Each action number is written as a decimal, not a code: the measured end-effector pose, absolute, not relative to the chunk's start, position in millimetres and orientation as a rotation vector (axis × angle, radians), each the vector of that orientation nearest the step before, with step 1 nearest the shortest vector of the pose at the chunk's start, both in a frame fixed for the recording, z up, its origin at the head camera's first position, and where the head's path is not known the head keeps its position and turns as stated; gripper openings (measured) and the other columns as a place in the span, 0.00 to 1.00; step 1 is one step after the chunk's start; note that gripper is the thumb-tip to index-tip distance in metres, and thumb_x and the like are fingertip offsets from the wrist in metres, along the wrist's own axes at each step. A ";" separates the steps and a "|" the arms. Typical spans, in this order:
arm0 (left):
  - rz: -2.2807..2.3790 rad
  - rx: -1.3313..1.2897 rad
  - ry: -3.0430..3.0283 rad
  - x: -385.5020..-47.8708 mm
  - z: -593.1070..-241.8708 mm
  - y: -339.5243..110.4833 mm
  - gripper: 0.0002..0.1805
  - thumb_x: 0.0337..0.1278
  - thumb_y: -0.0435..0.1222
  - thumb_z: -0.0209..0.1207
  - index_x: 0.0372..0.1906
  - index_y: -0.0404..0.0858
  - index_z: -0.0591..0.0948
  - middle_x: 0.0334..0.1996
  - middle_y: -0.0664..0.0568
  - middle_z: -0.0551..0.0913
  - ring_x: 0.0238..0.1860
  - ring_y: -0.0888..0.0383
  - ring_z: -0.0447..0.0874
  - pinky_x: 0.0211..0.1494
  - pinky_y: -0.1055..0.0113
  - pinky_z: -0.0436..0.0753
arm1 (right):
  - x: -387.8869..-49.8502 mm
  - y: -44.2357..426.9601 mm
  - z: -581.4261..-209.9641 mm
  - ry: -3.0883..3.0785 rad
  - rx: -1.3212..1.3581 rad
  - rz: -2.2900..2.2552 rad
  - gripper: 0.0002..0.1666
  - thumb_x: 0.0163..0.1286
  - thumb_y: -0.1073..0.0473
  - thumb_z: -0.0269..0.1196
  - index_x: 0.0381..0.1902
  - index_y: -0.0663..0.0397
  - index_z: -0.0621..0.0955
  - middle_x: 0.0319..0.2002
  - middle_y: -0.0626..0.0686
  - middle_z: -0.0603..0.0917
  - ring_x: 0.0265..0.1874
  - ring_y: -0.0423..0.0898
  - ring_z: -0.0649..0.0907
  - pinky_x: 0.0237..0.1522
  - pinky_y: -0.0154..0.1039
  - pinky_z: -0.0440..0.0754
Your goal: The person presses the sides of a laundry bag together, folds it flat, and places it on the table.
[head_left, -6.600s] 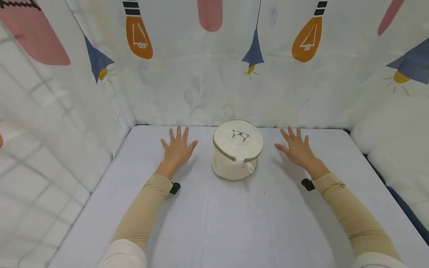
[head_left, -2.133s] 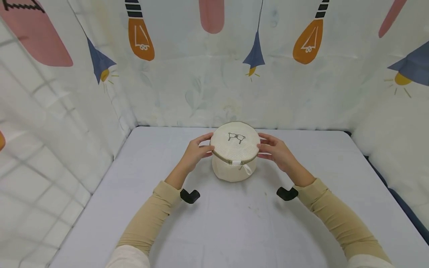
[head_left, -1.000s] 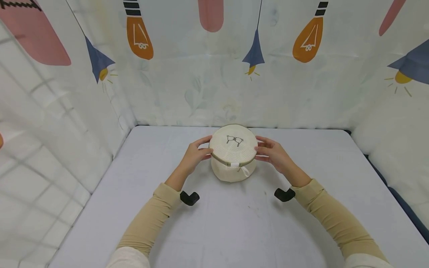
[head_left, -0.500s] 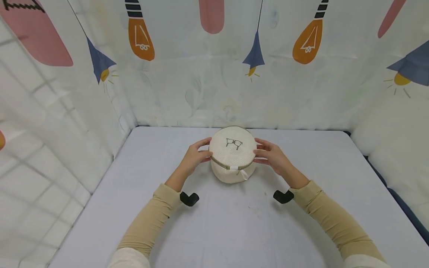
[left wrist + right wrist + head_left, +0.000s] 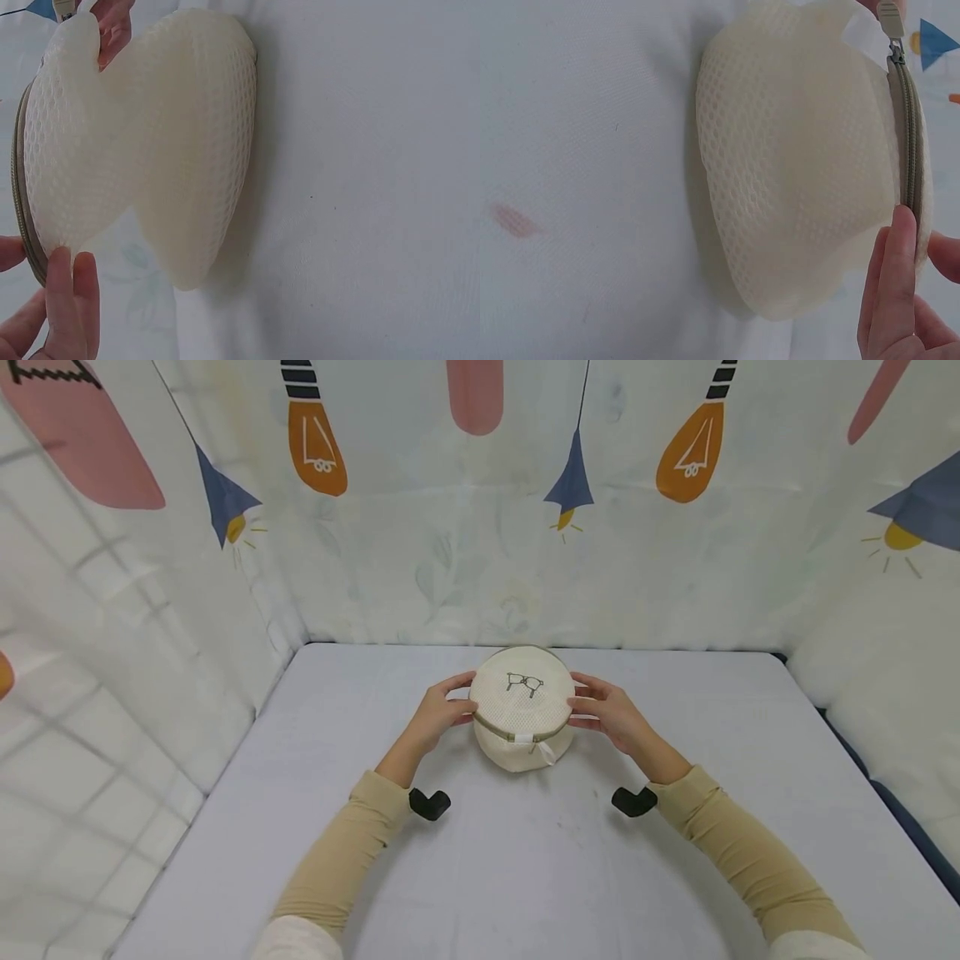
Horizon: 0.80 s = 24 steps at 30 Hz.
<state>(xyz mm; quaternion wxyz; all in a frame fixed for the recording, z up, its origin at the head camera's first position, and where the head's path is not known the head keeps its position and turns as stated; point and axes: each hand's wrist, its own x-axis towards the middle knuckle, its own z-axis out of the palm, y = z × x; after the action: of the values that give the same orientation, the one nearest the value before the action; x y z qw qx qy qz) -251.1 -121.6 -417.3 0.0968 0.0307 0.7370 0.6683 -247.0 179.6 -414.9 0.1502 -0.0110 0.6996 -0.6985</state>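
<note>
Cream mesh bag [image 5: 522, 708] x1, btwn 2 hands [image 5: 433, 714] [image 5: 617, 718]

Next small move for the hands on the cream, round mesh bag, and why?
Probably press evenly downward: left hand and right hand grip the cream, round mesh bag at opposite sides of its olive zippered rim, and its mesh side wall folds inward.

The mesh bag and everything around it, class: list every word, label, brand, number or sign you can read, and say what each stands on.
No readable words, labels, brands or numbers.
Mesh bag: only a line drawing of glasses on top.
Backdrop: printed bulbs and lamps, no legible lettering.
Zipper pull: any mark is too small to read.
</note>
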 end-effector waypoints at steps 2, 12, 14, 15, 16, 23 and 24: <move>1.983 0.087 2.177 -252.0 -419.1 -120.8 0.33 0.63 0.23 0.58 0.74 0.33 0.70 0.69 0.39 0.70 0.55 0.47 0.82 0.55 0.61 0.85 | -247.3 180.0 -416.2 2.001 -0.026 -2.016 0.39 0.77 0.70 0.58 0.81 0.60 0.58 0.69 0.67 0.66 0.39 0.38 0.84 0.46 0.35 0.86; 1.966 0.071 2.173 -248.8 -429.4 -122.1 0.33 0.65 0.23 0.57 0.75 0.32 0.69 0.71 0.38 0.68 0.58 0.45 0.79 0.58 0.58 0.83 | -245.0 177.4 -424.0 1.967 0.013 -2.012 0.39 0.77 0.70 0.58 0.81 0.59 0.59 0.72 0.69 0.64 0.40 0.40 0.85 0.47 0.37 0.86; 1.969 0.059 2.169 -247.8 -429.8 -122.8 0.33 0.64 0.23 0.57 0.75 0.33 0.69 0.71 0.38 0.69 0.59 0.44 0.79 0.59 0.57 0.83 | -245.3 176.7 -425.8 1.964 0.016 -2.010 0.39 0.77 0.70 0.58 0.81 0.59 0.59 0.72 0.69 0.64 0.40 0.41 0.85 0.47 0.37 0.86; 1.971 0.060 2.168 -247.6 -430.1 -123.2 0.33 0.64 0.23 0.57 0.75 0.33 0.69 0.71 0.38 0.69 0.59 0.44 0.79 0.59 0.56 0.83 | -245.6 176.5 -426.6 1.963 0.016 -2.010 0.39 0.77 0.70 0.58 0.81 0.58 0.59 0.72 0.69 0.64 0.40 0.41 0.85 0.47 0.37 0.86; 1.974 0.066 2.169 -247.4 -430.5 -123.4 0.33 0.64 0.23 0.57 0.75 0.33 0.69 0.70 0.38 0.69 0.59 0.44 0.79 0.59 0.57 0.83 | -245.8 176.3 -427.2 1.965 0.018 -2.009 0.39 0.77 0.70 0.58 0.81 0.58 0.59 0.72 0.68 0.65 0.40 0.41 0.85 0.47 0.37 0.86; 1.983 0.104 2.186 -245.6 -430.8 -121.8 0.32 0.62 0.23 0.57 0.73 0.30 0.70 0.68 0.36 0.70 0.57 0.45 0.81 0.57 0.57 0.84 | -247.2 176.2 -432.0 1.980 0.053 -1.994 0.39 0.76 0.70 0.59 0.81 0.58 0.60 0.71 0.68 0.66 0.41 0.41 0.85 0.49 0.39 0.86; 1.980 0.098 2.182 -245.6 -430.5 -121.3 0.32 0.62 0.23 0.57 0.73 0.31 0.70 0.68 0.36 0.70 0.57 0.45 0.81 0.57 0.57 0.84 | -247.1 176.3 -432.6 1.978 0.053 -1.993 0.39 0.76 0.70 0.59 0.81 0.58 0.60 0.71 0.68 0.66 0.41 0.41 0.85 0.49 0.39 0.86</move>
<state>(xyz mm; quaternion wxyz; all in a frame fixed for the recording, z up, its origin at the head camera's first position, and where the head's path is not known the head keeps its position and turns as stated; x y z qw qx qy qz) -245.6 -121.3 -430.5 0.0964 0.0332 0.7367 0.6684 -247.1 176.3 -432.6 0.1657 0.0187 0.6946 -0.6998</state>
